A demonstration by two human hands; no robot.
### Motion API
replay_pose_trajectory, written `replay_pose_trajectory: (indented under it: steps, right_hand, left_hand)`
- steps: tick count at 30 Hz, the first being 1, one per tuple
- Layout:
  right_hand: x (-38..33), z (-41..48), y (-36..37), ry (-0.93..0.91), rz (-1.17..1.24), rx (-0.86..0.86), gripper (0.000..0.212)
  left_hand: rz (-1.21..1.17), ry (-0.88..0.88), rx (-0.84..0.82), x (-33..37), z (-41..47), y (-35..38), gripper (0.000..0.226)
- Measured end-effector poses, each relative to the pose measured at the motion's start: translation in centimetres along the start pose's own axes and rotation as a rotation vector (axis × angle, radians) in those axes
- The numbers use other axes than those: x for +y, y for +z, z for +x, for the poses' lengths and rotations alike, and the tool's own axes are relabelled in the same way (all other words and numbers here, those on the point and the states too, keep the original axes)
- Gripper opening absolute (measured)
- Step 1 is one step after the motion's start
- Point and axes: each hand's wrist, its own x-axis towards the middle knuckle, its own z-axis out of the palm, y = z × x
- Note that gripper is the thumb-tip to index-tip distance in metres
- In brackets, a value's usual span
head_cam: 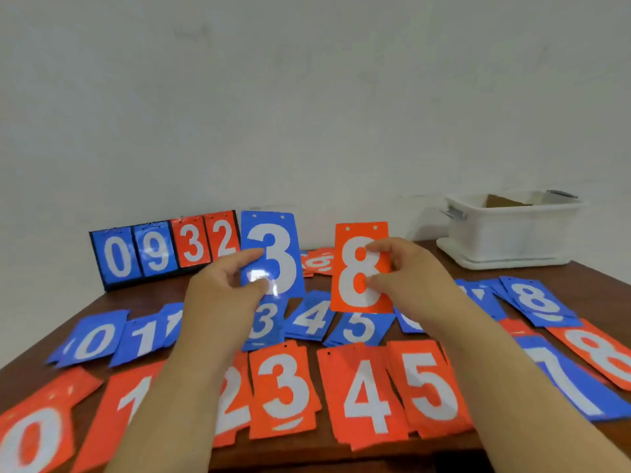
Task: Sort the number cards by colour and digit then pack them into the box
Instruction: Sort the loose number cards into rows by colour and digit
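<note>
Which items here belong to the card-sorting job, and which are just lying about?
Job: blue 3 card, held by left hand; orange 8 card, held by right hand; blue piles; orange piles; white box.
Lying about: scoreboard stand reading 0932.

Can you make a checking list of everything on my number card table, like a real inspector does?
Surface: brown wooden table, mostly covered by cards.
Job's things: blue piles in the back row and orange piles in the front row, mostly laid out by digit; white box at the far right corner.
Clutter: flip scoreboard reading 0932; loose orange cards behind the hands.
Hands: left hand holds a blue 3 card; right hand pinches an orange 8 card.
Cables: nothing seen.
Surroundings: plain white wall.
</note>
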Motion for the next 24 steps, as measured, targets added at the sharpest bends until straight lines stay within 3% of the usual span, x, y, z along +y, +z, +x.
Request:
replay_pose_trajectory:
  steps: [4,12,17,24]
  right_hand:
    - [0.5,-8.9,1.3,0.017,0.046,0.149,0.046]
    - [0.9,-13.5,5.8,0.031,-0.082,0.006,0.045]
    - [0.4,-12.5,7.3,0.028,-0.085,-0.009,0.043]
    - [1.1,-10.1,8.4,0.043,-0.101,0.034,0.045]
  left_hand:
    - [-0.052,-0.088,0.096,-1.1,-7.3,-4.8,0.047]
    - [0.084,-0.164,0.075,-4.0,-11.5,-9.0,0.041]
    - [0.111,-0.257,0.092,-5.2,-10.9,-10.3,0.040]
    - [0.289,-0.130,-0.060,-5.6,-1.5,-5.5,0.045]
